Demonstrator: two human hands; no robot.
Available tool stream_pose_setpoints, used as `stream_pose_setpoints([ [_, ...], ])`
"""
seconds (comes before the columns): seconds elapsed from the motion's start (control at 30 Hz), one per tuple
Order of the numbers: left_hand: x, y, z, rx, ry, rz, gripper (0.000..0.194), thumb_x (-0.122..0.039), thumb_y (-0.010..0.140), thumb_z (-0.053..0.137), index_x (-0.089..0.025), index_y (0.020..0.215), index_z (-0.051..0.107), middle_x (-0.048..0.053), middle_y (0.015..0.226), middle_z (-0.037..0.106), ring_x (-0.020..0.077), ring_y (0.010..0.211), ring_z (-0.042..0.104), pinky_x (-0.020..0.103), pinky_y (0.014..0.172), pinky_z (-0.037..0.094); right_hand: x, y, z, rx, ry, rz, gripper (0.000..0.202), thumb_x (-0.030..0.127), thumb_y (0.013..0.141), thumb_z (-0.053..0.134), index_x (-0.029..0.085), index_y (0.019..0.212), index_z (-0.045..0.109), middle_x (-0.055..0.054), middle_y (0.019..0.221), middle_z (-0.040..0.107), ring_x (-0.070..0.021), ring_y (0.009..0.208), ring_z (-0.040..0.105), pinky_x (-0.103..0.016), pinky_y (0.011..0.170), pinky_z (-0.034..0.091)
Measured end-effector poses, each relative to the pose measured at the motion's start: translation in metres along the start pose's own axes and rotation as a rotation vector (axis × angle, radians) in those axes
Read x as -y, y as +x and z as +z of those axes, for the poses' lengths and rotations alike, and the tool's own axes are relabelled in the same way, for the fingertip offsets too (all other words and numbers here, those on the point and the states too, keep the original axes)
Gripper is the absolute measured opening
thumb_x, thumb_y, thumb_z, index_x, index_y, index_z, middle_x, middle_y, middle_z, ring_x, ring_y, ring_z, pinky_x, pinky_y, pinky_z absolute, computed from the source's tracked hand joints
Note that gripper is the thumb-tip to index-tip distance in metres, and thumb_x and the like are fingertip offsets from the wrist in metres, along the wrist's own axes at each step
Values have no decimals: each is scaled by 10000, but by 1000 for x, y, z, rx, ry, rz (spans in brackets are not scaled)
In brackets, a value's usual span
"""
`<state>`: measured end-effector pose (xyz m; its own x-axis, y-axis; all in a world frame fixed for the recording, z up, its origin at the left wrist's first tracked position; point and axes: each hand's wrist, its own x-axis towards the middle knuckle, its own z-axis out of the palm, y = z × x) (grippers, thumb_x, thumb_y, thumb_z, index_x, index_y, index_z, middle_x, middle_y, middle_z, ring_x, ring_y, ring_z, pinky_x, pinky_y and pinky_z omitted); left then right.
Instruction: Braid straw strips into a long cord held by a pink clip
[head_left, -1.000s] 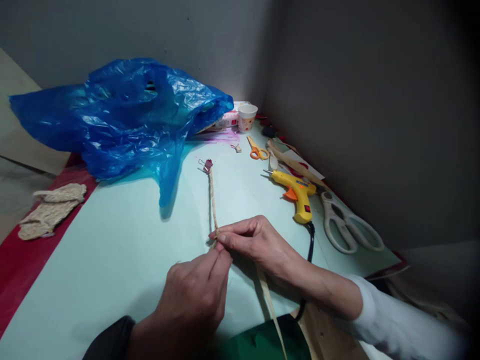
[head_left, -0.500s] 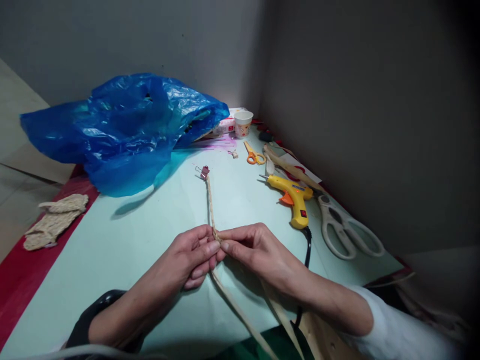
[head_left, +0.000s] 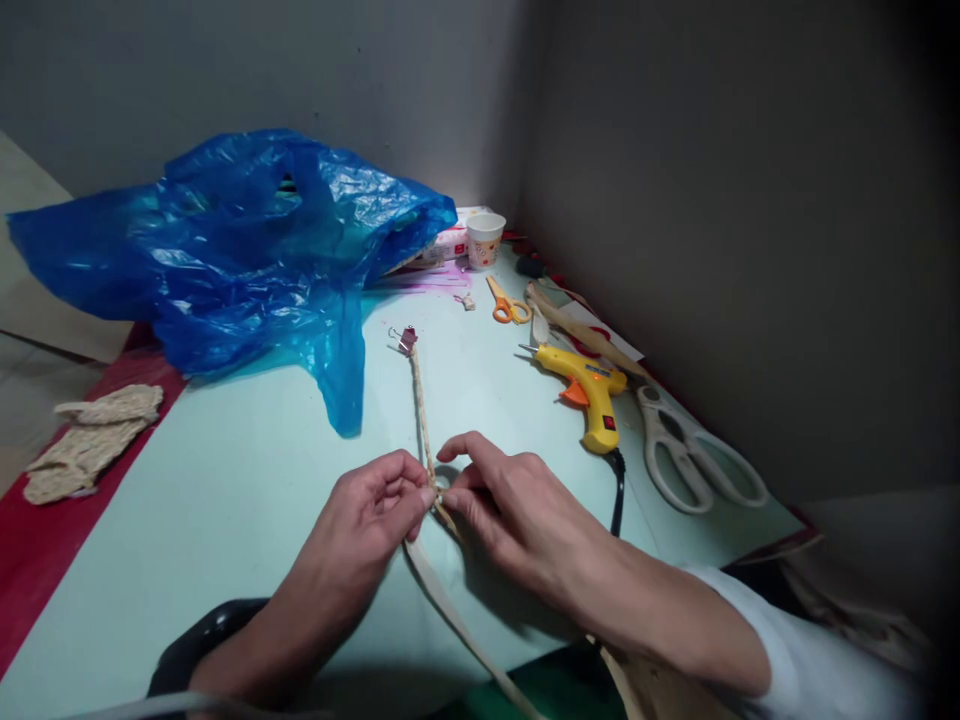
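A thin braided cord (head_left: 422,410) of pale, straw-like fibre runs toward me from a dark red binder clip (head_left: 407,341) on the table. At the cord's near end, my left hand (head_left: 371,515) pinches it between thumb and fingertips. From the right, my right hand (head_left: 532,510) closes thumb and a finger on a strand at that same spot, its index finger raised and bent. A loose flat strand (head_left: 454,610) trails from under my left hand to the table's near edge. Where the strands cross is partly covered by my fingertips.
A yellow glue gun (head_left: 589,390) and large white-handled scissors (head_left: 679,455) lie at right. Small orange scissors (head_left: 508,302) and a paper cup (head_left: 485,240) are farther back. A crumpled blue plastic bag (head_left: 247,250) spreads at left, beyond a woven piece (head_left: 94,440).
My right index finger has lifted off the cord and my hands have parted slightly. A flap of the blue bag has dropped toward me onto the table.
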<state>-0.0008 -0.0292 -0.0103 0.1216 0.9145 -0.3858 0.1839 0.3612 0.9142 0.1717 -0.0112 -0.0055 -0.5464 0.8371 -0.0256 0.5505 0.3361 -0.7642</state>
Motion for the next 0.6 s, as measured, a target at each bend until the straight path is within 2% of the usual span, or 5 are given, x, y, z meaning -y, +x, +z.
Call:
stream_pose_setpoints([
  [0.1,-2,-2,0,-22,102,73,214,-329,847,558,-179,705,502,-62,571,448,86,574,421,207,538,321,4,-2,-4,-4,-204,-10,220,284,938,412,191,828,578,12,594,542,-103,489,394,-245,526,296],
  [0.17,-4,-3,1,-28,135,97,199,-323,856,538,-190,715,495,-61,566,465,98,577,436,222,561,342,6,-5,-3,-50,-246,-47,231,271,930,431,187,774,580,7,627,560,-101,519,437,-243,541,306],
  [0.33,-2,-2,7,-20,75,103,150,-311,845,546,-188,769,506,-58,569,532,94,521,490,226,550,378,8,-18,20,-311,-355,-211,200,217,927,445,170,774,565,-7,674,587,-128,585,512,-271,557,322],
  [0.5,8,1,9,-23,-177,-16,236,-366,759,650,-174,738,515,-110,476,415,24,366,275,171,389,175,9,-26,45,-534,-579,-450,194,48,863,434,99,849,621,-44,628,578,-168,550,493,-309,496,309],
  [0.6,8,0,7,-45,-262,-67,252,-356,711,710,-167,761,551,-89,504,483,26,404,344,150,404,198,9,-28,50,-575,-661,-508,231,47,861,444,14,988,635,-88,694,630,-172,578,526,-311,514,361],
])
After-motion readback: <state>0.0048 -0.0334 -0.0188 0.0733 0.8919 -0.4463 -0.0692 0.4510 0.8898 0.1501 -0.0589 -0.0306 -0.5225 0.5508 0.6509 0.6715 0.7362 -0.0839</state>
